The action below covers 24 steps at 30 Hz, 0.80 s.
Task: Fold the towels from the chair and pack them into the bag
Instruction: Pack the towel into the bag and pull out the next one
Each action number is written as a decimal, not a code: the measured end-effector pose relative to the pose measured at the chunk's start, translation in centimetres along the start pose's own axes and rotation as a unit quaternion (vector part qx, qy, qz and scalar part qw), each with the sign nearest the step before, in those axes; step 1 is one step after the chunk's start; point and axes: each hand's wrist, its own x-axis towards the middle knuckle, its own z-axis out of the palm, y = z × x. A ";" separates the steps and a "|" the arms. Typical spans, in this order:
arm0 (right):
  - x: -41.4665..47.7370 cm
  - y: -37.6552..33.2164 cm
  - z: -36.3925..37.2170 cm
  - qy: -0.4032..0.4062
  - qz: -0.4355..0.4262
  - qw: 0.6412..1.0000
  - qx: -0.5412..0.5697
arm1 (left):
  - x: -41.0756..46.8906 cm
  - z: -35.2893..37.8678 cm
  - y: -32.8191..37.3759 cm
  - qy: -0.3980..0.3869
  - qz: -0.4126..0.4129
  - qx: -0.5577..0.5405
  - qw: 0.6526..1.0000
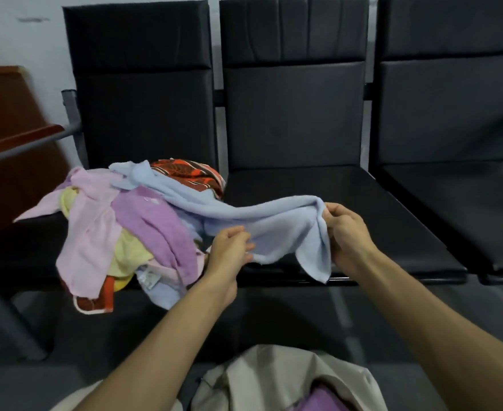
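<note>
Both hands, left hand (232,247) and right hand (345,232), pinch the light blue towel (282,229) off the pile (119,232); next: spread flat on chair seat (363,209), fold.

The towel heap (119,232) lies on the left seat (15,250). A towel (274,229) runs from it rightward over the middle seat (348,200), between my left hand (229,247) and right hand (348,232). The bag (274,378) sits on the floor (96,336), nearest me.
</note>
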 end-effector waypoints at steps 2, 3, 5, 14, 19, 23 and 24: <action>0.7 0.3 -1.2 0.013 -0.021 0.992 -0.122 | 0.5 2.3 -0.7 0.028 -0.039 -0.054 0.997; 1.0 0.1 -1.8 0.015 -0.048 0.976 -0.210 | 0.8 2.7 -1.2 0.083 -0.022 -0.080 0.993; 0.8 -0.6 -2.7 -0.006 -0.108 0.932 -0.347 | 0.5 3.0 -0.9 0.166 -0.047 -0.086 0.981; -3.4 -2.8 -7.5 -0.205 -0.086 0.777 -0.589 | -0.5 3.9 -0.2 0.026 -0.116 -0.207 0.971; -4.4 -1.1 -8.0 -0.235 -0.058 0.684 -0.688 | -1.8 2.9 -1.7 0.019 -0.106 -0.159 0.981; -3.3 1.1 -6.6 -0.210 -0.057 0.673 -0.707 | -2.8 2.2 -2.6 0.025 -0.091 -0.140 0.986; -2.8 1.6 -6.1 -0.199 -0.066 0.671 -0.711 | -2.7 1.9 -2.9 0.025 -0.091 -0.140 0.986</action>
